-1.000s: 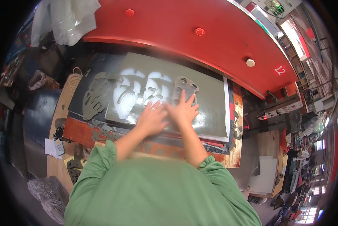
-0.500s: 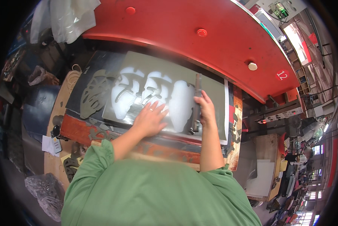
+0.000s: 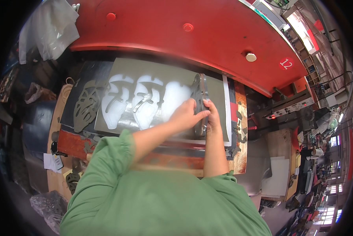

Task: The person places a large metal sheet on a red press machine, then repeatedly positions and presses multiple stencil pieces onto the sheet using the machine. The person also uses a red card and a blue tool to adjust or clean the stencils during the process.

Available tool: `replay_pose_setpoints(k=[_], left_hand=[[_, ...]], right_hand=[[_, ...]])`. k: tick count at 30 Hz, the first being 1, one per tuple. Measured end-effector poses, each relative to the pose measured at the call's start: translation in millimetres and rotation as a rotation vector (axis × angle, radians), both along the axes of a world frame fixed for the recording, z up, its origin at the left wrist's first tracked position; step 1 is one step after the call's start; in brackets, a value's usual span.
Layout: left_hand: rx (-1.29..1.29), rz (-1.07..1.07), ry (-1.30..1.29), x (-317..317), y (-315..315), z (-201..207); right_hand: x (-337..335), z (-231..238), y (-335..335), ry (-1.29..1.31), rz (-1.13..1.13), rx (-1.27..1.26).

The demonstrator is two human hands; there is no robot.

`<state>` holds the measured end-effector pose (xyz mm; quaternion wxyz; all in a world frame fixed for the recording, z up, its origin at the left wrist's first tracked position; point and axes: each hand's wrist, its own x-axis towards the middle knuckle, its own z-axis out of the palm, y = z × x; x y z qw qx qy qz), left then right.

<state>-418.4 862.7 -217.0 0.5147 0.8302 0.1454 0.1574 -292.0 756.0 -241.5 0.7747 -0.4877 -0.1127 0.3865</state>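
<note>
On grey sheet (image 3: 219, 102), under red press (image 3: 192, 35): left hand (image 3: 183, 115) and right hand (image 3: 212, 118) both gripping metal cutting die (image 3: 200, 92), tipped on edge beside 3 sole-shaped cutouts (image 3: 145, 102).

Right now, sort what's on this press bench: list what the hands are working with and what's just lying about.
In use:
- left hand and right hand, both on the metal cutting die
- grey sheet with sole-shaped cutouts, under the die

Lying about:
- dark cut piece at the left
- offcut scraps at the right
- plastic bag
</note>
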Motion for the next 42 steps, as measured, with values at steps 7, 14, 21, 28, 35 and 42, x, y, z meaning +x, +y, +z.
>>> replay_pose_setpoints(k=[7,14,21,28,35,42], left_hand=[[-0.513,0.054,-0.064,20,-10,-32],[-0.07,0.283,-0.114,15,21,-61],[0.184,0.435,0.001,-20,88,-60],[-0.045,0.518,-0.083,-8,93,-63],[-0.001,0.465,-0.046,-12,94,-82],[0.04,0.481,-0.079,-7,101,-95]], right_hand=[[8,-14,3,-0.005,0.008,0.006],[-1,-7,8,-0.043,-0.109,-0.094],[-2,0,12,-0.03,-0.051,-0.041],[7,-8,5,-0.024,-0.041,0.035],[25,1,-14,0.043,0.048,0.081],[52,14,-36,0.145,0.062,0.274]])
